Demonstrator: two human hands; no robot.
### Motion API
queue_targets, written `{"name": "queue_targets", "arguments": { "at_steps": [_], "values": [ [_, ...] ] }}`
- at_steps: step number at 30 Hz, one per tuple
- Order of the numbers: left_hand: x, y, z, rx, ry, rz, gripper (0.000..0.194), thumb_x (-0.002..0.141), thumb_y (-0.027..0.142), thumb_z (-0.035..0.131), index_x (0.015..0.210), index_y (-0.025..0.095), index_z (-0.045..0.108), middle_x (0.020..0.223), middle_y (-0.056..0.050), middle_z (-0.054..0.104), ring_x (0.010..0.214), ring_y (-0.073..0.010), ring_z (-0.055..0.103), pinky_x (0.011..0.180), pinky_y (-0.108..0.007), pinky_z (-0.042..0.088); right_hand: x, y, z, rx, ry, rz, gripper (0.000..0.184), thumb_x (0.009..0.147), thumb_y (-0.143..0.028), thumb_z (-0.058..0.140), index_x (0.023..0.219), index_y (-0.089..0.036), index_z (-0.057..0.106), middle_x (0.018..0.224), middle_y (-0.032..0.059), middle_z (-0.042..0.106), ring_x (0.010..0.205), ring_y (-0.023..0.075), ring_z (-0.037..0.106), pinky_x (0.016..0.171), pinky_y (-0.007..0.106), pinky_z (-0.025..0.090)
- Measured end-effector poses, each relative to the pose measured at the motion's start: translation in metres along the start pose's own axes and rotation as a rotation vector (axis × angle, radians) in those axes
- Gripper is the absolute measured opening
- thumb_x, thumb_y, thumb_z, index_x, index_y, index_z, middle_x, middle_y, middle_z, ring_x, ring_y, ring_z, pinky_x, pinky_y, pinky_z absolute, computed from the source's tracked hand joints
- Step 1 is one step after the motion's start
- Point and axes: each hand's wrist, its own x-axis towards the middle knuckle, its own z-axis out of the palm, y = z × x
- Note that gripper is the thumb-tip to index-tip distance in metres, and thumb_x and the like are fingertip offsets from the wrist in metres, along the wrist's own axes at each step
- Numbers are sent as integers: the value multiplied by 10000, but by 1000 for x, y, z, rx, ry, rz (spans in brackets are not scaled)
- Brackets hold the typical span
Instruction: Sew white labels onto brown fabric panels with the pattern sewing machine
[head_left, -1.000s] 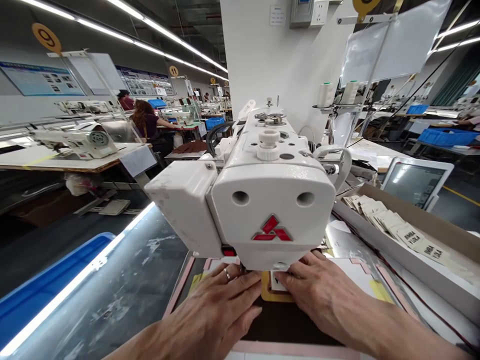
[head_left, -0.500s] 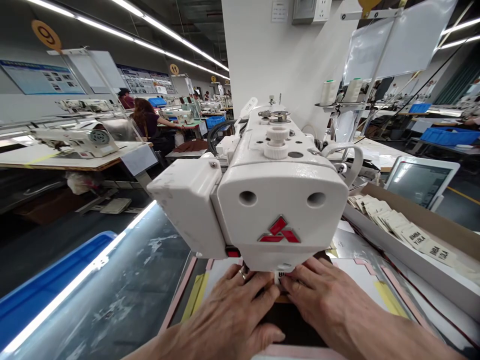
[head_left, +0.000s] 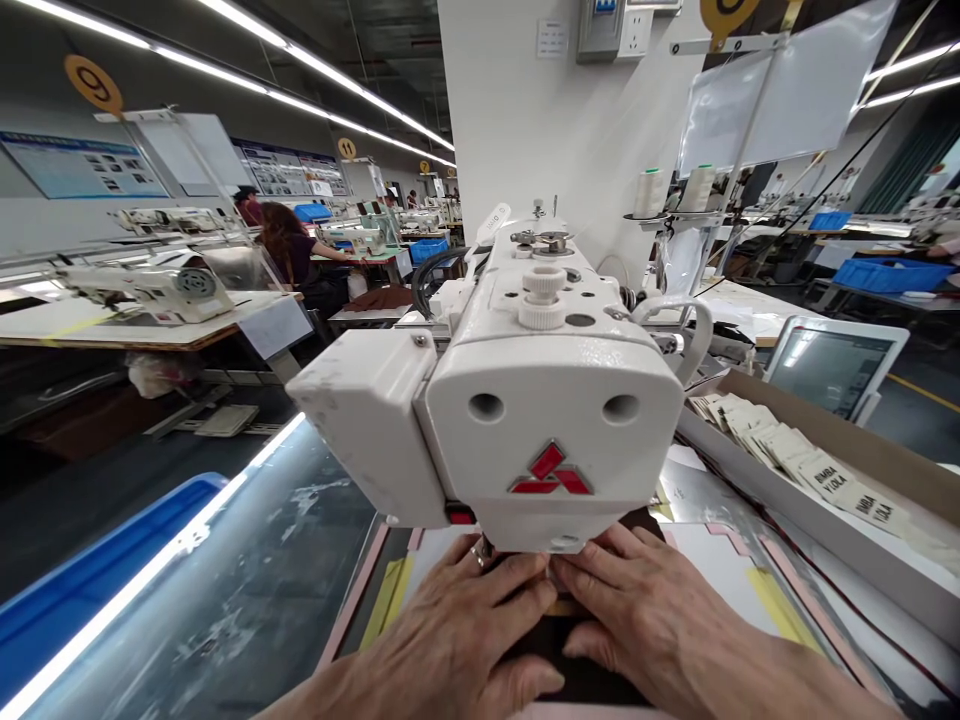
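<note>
A white industrial sewing machine head (head_left: 547,420) with a red triangular logo fills the middle of the view. Just below its front, my left hand (head_left: 457,630), with a ring on one finger, and my right hand (head_left: 645,620) press flat on a dark brown piece of material (head_left: 570,655). Their fingertips nearly meet near the needle area, which the machine hides. A sliver of yellow edging (head_left: 562,607) shows between them. The material lies on a pale, pink-edged template plate (head_left: 720,565).
To the right, a long cardboard tray (head_left: 817,480) holds several overlapping cream labels, beside a tablet screen (head_left: 832,368). A blue bin (head_left: 97,565) sits beyond the shiny table edge on the left. A co-worker (head_left: 289,250) sits at a sewing table farther back.
My hands have slid closer together, now covering the label and yellow-edged piece seen earlier between them. The view has shifted slightly.
</note>
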Motion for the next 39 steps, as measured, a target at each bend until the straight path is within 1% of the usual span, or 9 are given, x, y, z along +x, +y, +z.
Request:
{"name": "queue_targets", "arguments": {
  "at_steps": [5,8,11,15,21,26,29,34,39],
  "values": [
    [-2,-7,-5,32,-10,21,605,904,401,798,1440,317,530,1482,-17,596,1350,-328,554,1207,-509,347,1,1,0,-14,14,-22,497,1040,-539,585,1359,-157,582,1260,71,684,1080,312,576,866,480,532],
    [-1,-12,-11,26,-43,47,725,877,393,827,1501,330,463,1493,10,592,1350,-312,551,1183,-468,374,4,-1,-4,-1,5,-25,521,1048,-576,540,1350,-155,590,1238,84,693,1063,312,586,834,465,534],
    [3,-14,-19,-47,-75,42,662,887,426,822,1457,392,487,1460,90,607,1320,-270,568,1127,-407,411,7,-2,-8,18,-48,2,506,1051,-593,519,1327,-177,602,1206,70,698,1047,303,594,848,465,523],
    [9,-16,-24,-108,-127,23,475,903,430,810,1314,401,575,1437,129,609,1270,-241,601,1146,-378,364,7,-2,-11,26,-90,12,488,1056,-598,506,1328,-203,592,1203,50,698,1031,286,603,874,461,494],
    [10,-20,-20,-61,-97,63,497,926,423,784,1362,397,547,1460,121,609,1166,-231,651,1142,-360,344,6,-3,-16,54,-113,20,459,1061,-587,510,1344,-232,583,1203,33,701,1030,271,595,875,441,472],
    [10,-21,-18,-9,-73,90,428,932,423,779,1297,302,590,1415,71,656,1141,-246,660,1119,-353,351,5,-4,-20,45,-120,28,451,1048,-572,555,1351,-239,594,1246,31,700,1030,268,596,866,431,495],
    [9,-20,-18,1,-37,107,458,962,427,746,1358,291,560,1412,65,659,1159,-235,650,1074,-330,371,0,-4,-26,35,-87,17,394,1062,-475,580,1367,-227,600,1297,56,683,1060,258,612,918,424,514],
    [7,-19,-18,39,-18,102,402,962,415,743,1325,314,602,1271,55,718,1073,-245,660,934,-335,424,-17,-3,-35,23,64,57,214,1087,-233,492,1209,-206,667,1219,71,705,1089,235,634,968,397,535],
    [7,-22,-14,49,-32,134,368,987,382,711,1332,346,588,1318,55,684,993,-235,659,889,-335,425,-23,1,-35,23,-4,60,181,1068,-234,543,1198,-210,667,1219,60,713,1132,233,632,1017,400,526]
  ]
}}
